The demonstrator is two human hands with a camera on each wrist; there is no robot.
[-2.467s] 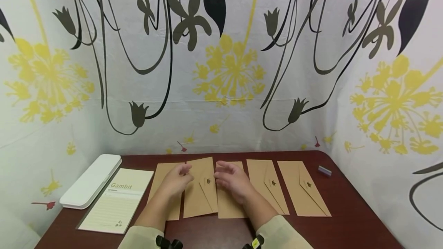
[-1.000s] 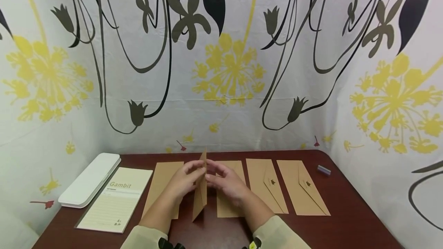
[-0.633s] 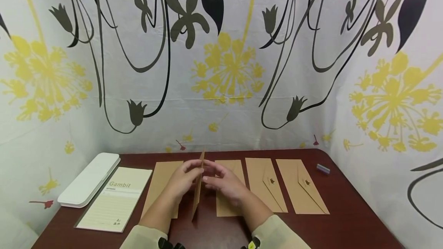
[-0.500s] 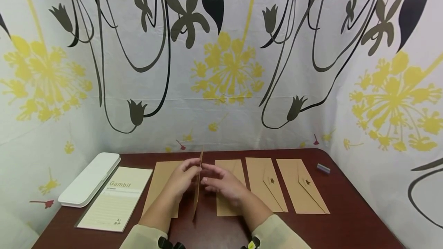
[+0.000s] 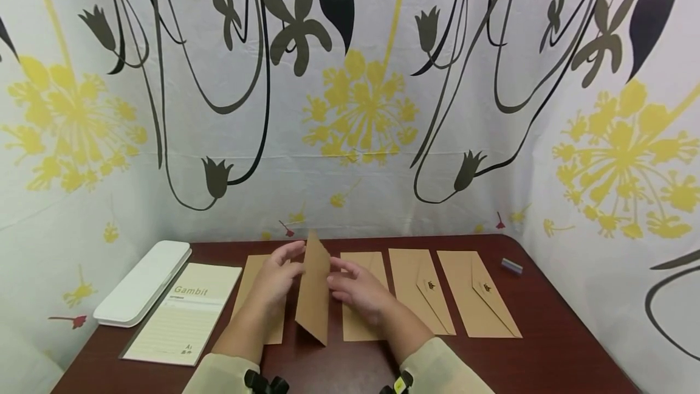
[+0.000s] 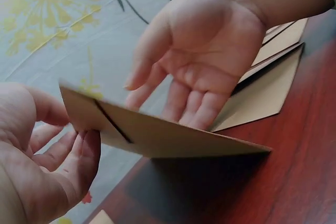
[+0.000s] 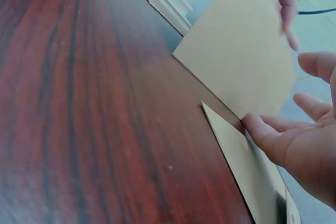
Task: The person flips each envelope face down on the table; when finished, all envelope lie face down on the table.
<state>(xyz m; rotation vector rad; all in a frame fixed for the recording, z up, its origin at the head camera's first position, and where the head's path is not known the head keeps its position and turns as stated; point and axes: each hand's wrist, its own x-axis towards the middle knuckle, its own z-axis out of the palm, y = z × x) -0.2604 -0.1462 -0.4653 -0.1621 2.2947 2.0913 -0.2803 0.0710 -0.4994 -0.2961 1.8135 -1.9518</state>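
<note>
A kraft-paper envelope [image 5: 313, 293] stands steeply tilted above the table between my two hands, its plain face toward the right. My left hand [image 5: 276, 278] holds its left side; in the left wrist view the left fingers [image 6: 86, 153] bend against the face with the dark flap line. My right hand [image 5: 361, 293] has its fingers stretched toward the other side. In the right wrist view a right fingertip [image 7: 253, 121] touches the envelope's lower edge, while other fingers stand apart. Part of each hand's contact is hidden behind the paper.
Flat envelopes lie in a row: one at left [image 5: 273, 321] partly under the left arm, and several at right, including this one [image 5: 478, 297]. A Gambit notepad [image 5: 183, 315] and a white case [image 5: 142, 284] lie at left. A small grey-blue stick [image 5: 511, 267] lies at right.
The envelope, flat with its flap up 2.5 seconds ago, was raised on edge between both hands. It has since turned so its plain face shows. The left hand has shifted slightly left.
</note>
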